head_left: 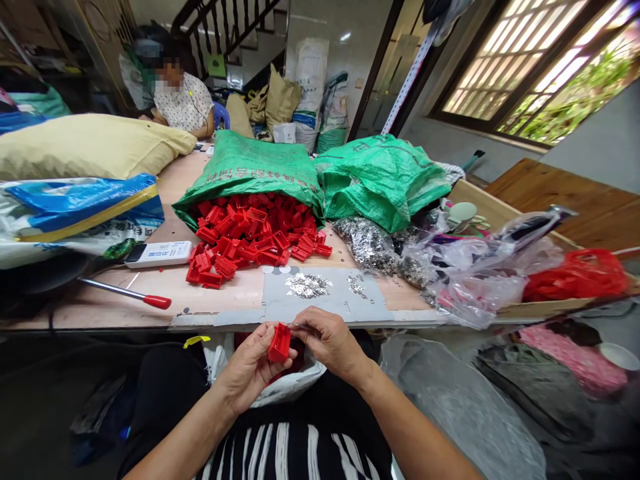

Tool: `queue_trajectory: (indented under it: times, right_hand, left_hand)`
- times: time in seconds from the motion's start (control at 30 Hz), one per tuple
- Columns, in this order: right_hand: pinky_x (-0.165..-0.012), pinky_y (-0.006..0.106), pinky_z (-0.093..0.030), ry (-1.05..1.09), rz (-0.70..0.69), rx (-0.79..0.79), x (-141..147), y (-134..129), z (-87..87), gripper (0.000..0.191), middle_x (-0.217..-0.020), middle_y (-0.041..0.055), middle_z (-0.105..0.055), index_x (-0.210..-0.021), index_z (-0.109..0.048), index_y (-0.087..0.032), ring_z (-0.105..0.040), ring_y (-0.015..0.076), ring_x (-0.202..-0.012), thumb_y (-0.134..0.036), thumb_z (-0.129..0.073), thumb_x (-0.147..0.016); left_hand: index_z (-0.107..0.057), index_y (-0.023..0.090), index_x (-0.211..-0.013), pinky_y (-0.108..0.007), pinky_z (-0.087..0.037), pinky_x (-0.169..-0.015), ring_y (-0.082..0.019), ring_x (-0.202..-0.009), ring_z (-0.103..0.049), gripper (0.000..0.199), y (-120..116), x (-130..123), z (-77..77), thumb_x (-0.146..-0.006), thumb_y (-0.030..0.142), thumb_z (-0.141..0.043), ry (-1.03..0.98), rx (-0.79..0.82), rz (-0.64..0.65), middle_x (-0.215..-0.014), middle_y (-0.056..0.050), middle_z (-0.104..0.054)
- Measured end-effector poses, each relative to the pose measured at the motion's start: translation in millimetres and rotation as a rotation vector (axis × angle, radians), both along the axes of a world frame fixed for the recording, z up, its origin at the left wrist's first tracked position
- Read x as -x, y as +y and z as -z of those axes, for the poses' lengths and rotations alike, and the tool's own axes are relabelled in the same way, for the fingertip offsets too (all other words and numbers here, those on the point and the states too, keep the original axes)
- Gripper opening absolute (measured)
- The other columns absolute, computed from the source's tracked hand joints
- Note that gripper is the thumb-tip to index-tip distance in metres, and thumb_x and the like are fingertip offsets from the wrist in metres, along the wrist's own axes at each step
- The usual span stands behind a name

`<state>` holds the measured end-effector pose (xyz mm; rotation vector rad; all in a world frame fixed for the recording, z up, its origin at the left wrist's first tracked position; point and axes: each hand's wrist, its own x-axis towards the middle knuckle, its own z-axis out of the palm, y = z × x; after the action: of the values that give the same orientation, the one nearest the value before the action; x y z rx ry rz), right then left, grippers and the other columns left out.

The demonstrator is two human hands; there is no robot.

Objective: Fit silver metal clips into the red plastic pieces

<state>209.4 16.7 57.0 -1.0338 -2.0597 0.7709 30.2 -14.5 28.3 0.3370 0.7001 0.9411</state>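
Observation:
In my left hand (pixel 254 367) is a small red plastic housing (pixel 279 343), gripped between thumb and fingers above my lap. My right hand (pixel 327 343) is closed in a pinch close beside the housing's upper edge; what its fingertips hold is too small to name. Below both hands a white sack (pixel 295 385) lies open on my lap, with red pieces inside. Just past my hands, a grey mat (pixel 280 303) at the table edge carries a pile of small shiny metal pieces (pixel 309 285) and a smaller scatter of metal bits (pixel 357 287).
A green sack (pixel 260 160) spills many red plastic housings (pixel 245 230) onto the table. A lever with a red handle (pixel 157 302) juts out at left. Bags of metal parts (pixel 367 243) and a red plastic bag (pixel 575 275) lie right. Another person (pixel 185 100) sits across the table.

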Motion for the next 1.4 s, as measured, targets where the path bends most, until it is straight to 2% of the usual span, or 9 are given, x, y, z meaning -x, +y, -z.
queue_trajectory:
  times: [0.2, 0.53, 0.73, 0.87, 1.0, 1.07, 1.17, 1.27, 1.4]
  right_hand:
    - [-0.071, 0.026, -0.048, -0.092, -0.036, -0.068, -3, -1, 2.9, 0.015, -0.084, 0.0044, -0.068, -0.087, -0.066, -0.021, -0.062, 0.0162, -0.078, -0.01, -0.056, -0.085]
    - [-0.073, 0.026, -0.05, -0.192, -0.082, -0.098, -4, -2, 3.2, 0.017, -0.089, 0.0052, -0.068, -0.093, -0.066, -0.02, -0.063, 0.0165, -0.08, -0.011, -0.053, -0.088]
    - [-0.076, 0.026, -0.049, -0.233, -0.104, -0.098, -1, -4, -0.1, 0.02, -0.091, 0.0054, -0.066, -0.094, -0.066, -0.02, -0.062, 0.0165, -0.083, -0.007, -0.051, -0.087]
    - [-0.074, 0.024, -0.048, -0.258, -0.17, 0.005, -3, -4, -10.9, 0.019, -0.09, 0.0047, -0.063, -0.095, -0.068, -0.02, -0.06, 0.0153, -0.081, -0.012, -0.052, -0.089]
    - [-0.081, 0.025, -0.047, -0.066, -0.219, 0.21, -13, 2, -15.0, 0.02, -0.098, 0.0044, -0.064, -0.104, -0.067, -0.021, -0.06, 0.0156, -0.09, -0.018, -0.052, -0.092]
    - [-0.079, 0.026, -0.046, 0.02, -0.146, 0.301, -17, 5, -11.0, 0.018, -0.096, 0.0034, -0.066, -0.103, -0.066, -0.02, -0.06, 0.0157, -0.088, -0.021, -0.052, -0.091]
    - [-0.069, 0.023, -0.044, 0.05, -0.053, 0.4, -17, 8, -1.0, 0.009, -0.084, 0.0006, -0.064, -0.091, -0.063, -0.019, -0.058, 0.0143, -0.077, -0.022, -0.056, -0.088]
    - [-0.066, 0.022, -0.042, 0.062, -0.05, 0.454, -11, 7, 7.5, 0.005, -0.078, -0.0015, -0.061, -0.084, -0.06, -0.019, -0.054, 0.0129, -0.072, -0.024, -0.06, -0.085]
    - [-0.063, 0.022, -0.038, 0.118, -0.044, 0.515, -5, 6, 14.0, 0.011, -0.074, -0.0034, -0.055, -0.081, -0.056, -0.019, -0.047, 0.0115, -0.069, -0.026, -0.064, -0.081]
  left_hand:
    - [-0.062, 0.015, -0.094, -0.022, -0.059, -0.065, -0.013, -0.069, -0.07, 0.021, -2, -3, -3.5, -0.08, 0.029, -0.07, 0.049, 0.013, -0.015, -0.085, -0.004, -0.07]
    - [-0.06, 0.015, -0.088, -0.019, -0.055, -0.058, -0.011, -0.064, -0.066, 0.024, 0, -4, -1.0, -0.077, 0.033, -0.073, 0.066, -0.056, 0.003, -0.08, -0.002, -0.068]
    - [-0.06, 0.015, -0.089, -0.02, -0.054, -0.059, -0.01, -0.064, -0.065, 0.022, -1, -4, 0.2, -0.08, 0.033, -0.069, 0.068, -0.057, 0.033, -0.079, -0.002, -0.067]
    - [-0.059, 0.015, -0.089, -0.02, -0.054, -0.059, -0.01, -0.063, -0.065, 0.02, -2, -4, 2.7, -0.081, 0.032, -0.068, 0.058, -0.057, 0.03, -0.08, -0.002, -0.067]
    - [-0.058, 0.016, -0.088, -0.02, -0.054, -0.059, -0.011, -0.063, -0.065, 0.02, -2, -2, 4.6, -0.082, 0.032, -0.067, 0.068, -0.053, 0.019, -0.079, -0.002, -0.066]
    - [-0.058, 0.016, -0.088, -0.02, -0.054, -0.058, -0.011, -0.062, -0.065, 0.019, -2, -2, 3.7, -0.082, 0.032, -0.067, 0.087, -0.047, 0.016, -0.076, -0.001, -0.065]
    - [-0.058, 0.016, -0.088, -0.02, -0.054, -0.058, -0.01, -0.06, -0.065, 0.02, -2, -2, 1.0, -0.082, 0.032, -0.068, 0.105, -0.032, 0.021, -0.074, 0.0, -0.065]
    - [-0.058, 0.015, -0.088, -0.02, -0.054, -0.059, -0.01, -0.061, -0.065, 0.022, -3, -3, -1.0, -0.081, 0.034, -0.068, 0.12, -0.039, 0.03, -0.076, -0.001, -0.065]
    - [-0.058, 0.015, -0.086, -0.02, -0.052, -0.057, -0.011, -0.06, -0.065, 0.025, -4, -4, -0.8, -0.08, 0.036, -0.069, 0.15, -0.05, 0.045, -0.076, -0.001, -0.066]
